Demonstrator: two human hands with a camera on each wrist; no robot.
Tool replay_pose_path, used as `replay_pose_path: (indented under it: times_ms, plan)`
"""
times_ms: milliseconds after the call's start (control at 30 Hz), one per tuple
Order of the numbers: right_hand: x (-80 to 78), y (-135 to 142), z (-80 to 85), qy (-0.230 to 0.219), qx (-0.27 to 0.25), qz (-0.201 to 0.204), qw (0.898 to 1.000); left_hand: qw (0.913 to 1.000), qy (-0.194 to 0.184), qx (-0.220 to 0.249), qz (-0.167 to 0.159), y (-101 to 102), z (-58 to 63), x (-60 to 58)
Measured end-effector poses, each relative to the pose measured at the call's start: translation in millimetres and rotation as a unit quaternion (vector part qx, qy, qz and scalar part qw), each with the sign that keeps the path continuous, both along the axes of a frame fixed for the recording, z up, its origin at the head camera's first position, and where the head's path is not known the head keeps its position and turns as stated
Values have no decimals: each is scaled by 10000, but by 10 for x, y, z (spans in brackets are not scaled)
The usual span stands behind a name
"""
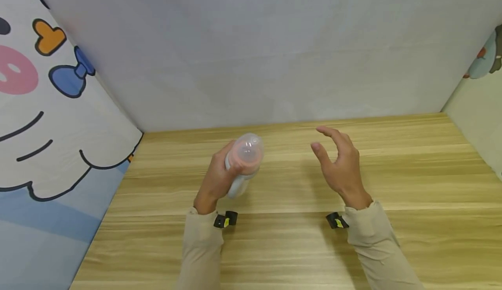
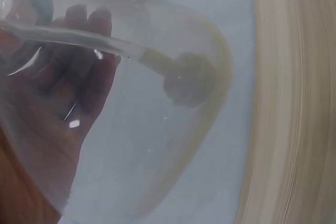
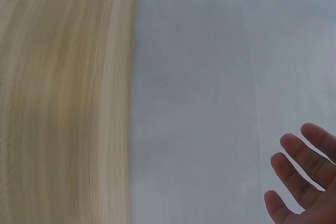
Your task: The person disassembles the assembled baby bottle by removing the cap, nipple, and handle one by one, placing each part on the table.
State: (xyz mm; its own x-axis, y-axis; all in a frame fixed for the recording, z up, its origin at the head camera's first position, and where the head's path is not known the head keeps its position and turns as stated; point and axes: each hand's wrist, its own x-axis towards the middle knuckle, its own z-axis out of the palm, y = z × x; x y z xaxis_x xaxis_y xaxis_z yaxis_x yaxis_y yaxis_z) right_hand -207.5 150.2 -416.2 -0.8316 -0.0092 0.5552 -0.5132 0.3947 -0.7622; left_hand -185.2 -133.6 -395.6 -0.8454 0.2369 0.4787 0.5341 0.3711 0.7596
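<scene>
My left hand grips a baby bottle with a pink collar and a clear domed cap over its teat, raised above the table and tilted. Its pale lower part points down toward my wrist. In the left wrist view the clear bottle body fills much of the picture, and fingers show through it. A thin straw runs inside it to a roundish weight. Off to the right, my right hand hovers with fingers spread and thumb apart, holding nothing; the right wrist view shows its fingers.
A wood-grain table lies beneath both hands. Behind it rises a pale grey cloth wall. A cartoon-printed panel stands along the left, and a light panel borders the right side.
</scene>
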Motion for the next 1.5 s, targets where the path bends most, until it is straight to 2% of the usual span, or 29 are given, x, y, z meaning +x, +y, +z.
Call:
replay_pose_path:
  times_ms: [133, 267, 433, 633, 867, 1033, 1300, 1500]
  plan:
    - [-29, -2, -21, 109, -138, 74, 9998, 9999, -86, 12, -79, 83, 7, -5]
    - [-49, -9, -24, 286, -310, 276, 9987, 9991, -326, 27, -260, 184, 6, -20]
    - [-77, -28, -12, 509, -231, 538, 9970, 9969, -658, -47, -440, 300, -3, -40]
    - [-99, -67, -8, 603, -150, 792, 9949, 9949, -835, -139, -545, 398, -31, -55]
    - [-95, -94, 22, 760, -208, 1256, 9889, 9938, -926, -228, -563, 477, -80, -73]
    - [-102, -99, 45, 718, -353, 1645, 9831, 9940, -915, -229, -563, 520, -79, -96]
    - [-134, -122, 65, 742, -419, 1863, 9788, 9941, -901, -157, -577, 573, -47, -149]
    - [-125, -168, 87, 870, -629, 2159, 9705, 9929, -992, -145, -647, 633, -57, -183]
